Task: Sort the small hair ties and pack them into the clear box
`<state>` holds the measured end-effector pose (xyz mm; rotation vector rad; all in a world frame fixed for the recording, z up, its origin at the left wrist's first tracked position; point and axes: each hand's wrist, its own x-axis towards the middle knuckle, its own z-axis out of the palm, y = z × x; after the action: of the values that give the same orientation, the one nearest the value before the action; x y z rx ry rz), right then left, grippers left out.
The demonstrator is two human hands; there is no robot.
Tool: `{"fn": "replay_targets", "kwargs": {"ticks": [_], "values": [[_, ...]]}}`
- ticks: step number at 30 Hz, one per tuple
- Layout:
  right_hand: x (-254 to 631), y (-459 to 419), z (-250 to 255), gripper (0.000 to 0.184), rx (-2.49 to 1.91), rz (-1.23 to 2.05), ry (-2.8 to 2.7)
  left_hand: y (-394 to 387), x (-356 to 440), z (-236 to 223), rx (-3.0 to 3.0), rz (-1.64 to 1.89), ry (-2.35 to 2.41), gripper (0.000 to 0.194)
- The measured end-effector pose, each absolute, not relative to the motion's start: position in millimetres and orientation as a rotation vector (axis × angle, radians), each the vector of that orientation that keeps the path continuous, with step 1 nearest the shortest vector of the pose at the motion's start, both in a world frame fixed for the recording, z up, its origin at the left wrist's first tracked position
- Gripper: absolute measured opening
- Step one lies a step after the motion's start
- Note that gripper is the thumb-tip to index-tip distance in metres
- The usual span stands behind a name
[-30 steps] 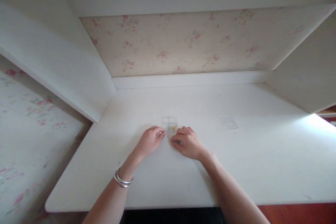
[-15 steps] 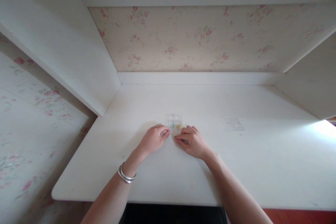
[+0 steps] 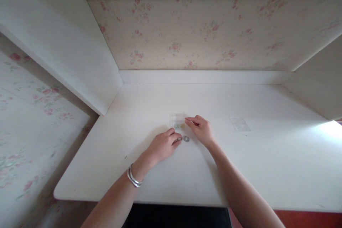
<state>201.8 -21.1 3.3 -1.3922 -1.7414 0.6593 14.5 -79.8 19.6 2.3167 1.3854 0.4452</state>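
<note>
In the head view, a small clear plastic box (image 3: 178, 117) lies mid-table, its outline blurred. Inside its near part are a small greenish item (image 3: 176, 126) and a yellowish item (image 3: 183, 126). My right hand (image 3: 200, 128) is closed in a pinch at the box's right edge. Just in front of the box, my left hand (image 3: 164, 143) pinches a small round silvery piece (image 3: 180, 139), partly covered by the fingers. A second small round grey piece (image 3: 186, 138) rests on the table right of those fingertips. What these round pieces are is too small to tell.
A flat clear plastic square (image 3: 239, 124), perhaps a lid, lies on the white table (image 3: 149, 103) to the right. White side panels and a low back ledge (image 3: 203, 77) bound the table. Something black (image 3: 179, 217) sits below the front edge.
My right hand has moved up to the box's right edge. My left hand has shifted right and slightly nearer me, with a round silvery piece now showing in its fingers. A round grey piece now shows on the table.
</note>
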Motion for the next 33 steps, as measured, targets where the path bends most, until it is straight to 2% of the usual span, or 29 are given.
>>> {"fn": "replay_targets", "kwargs": {"ticks": [6,21,27,33], "values": [[191.9,-5.5,-1.0,0.028,-1.448,0.586,-1.779,-79.5,15.3,15.2,2.349,0.424,1.394,0.024],[221.0,-16.9,4.1,0.029,-1.446,0.758,-1.586,-75.0,16.8,19.5,2.094,0.606,1.314,0.02],[225.6,-35.0,23.0,0.025,-1.246,0.775,-2.007,-67.9,12.5,26.1,1.981,0.661,1.325,0.022],[217.7,-52.9,28.0,0.013,-1.05,0.553,-2.483,-47.2,13.9,39.6,2.066,0.763,1.451,0.029]]}}
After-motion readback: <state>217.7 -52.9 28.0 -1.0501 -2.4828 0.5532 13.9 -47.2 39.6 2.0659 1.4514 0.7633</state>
